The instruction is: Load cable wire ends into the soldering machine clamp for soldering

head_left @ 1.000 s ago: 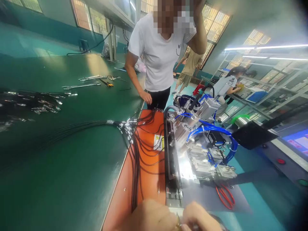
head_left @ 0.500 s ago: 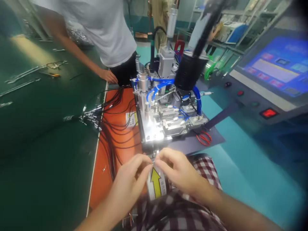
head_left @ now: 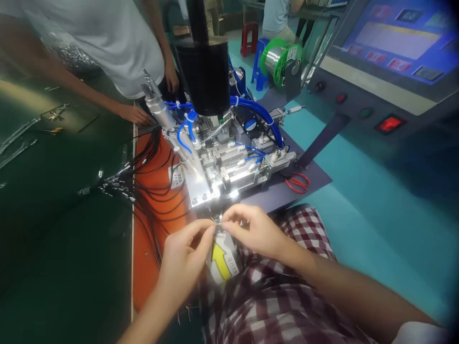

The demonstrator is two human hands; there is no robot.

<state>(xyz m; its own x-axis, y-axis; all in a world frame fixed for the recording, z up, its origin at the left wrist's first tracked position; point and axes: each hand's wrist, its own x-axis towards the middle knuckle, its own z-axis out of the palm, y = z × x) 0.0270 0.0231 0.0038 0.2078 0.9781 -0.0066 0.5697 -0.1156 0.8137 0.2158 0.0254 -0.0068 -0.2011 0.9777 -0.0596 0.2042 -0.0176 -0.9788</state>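
Observation:
My left hand (head_left: 188,248) and my right hand (head_left: 256,231) meet fingertip to fingertip at the machine's front. Each is closed in a pinch. Between them shows a thin, pale wire-like piece (head_left: 218,223), too small to make out fully. Just beyond stands the metal bench machine (head_left: 240,167) with blue air hoses (head_left: 256,106), brightly lit at its near edge. Under my fingers is a white label with a yellow arrow (head_left: 220,260) on a rounded housing. Black cables (head_left: 156,229) lie left of my left hand, across an orange surface.
Cable ends with metal connectors (head_left: 116,184) lie on the dark green table (head_left: 71,258). Red-handled scissors (head_left: 297,182) rest on the machine's base plate. A control screen (head_left: 398,38) stands right, near a green spool (head_left: 281,62). A co-worker's hand (head_left: 135,114) touches the table edge.
The whole view has shifted, so machine and hands appear further left and higher. My hands keep their pinch, and the thin piece between them shows more clearly. A co-worker's second hand has come into view.

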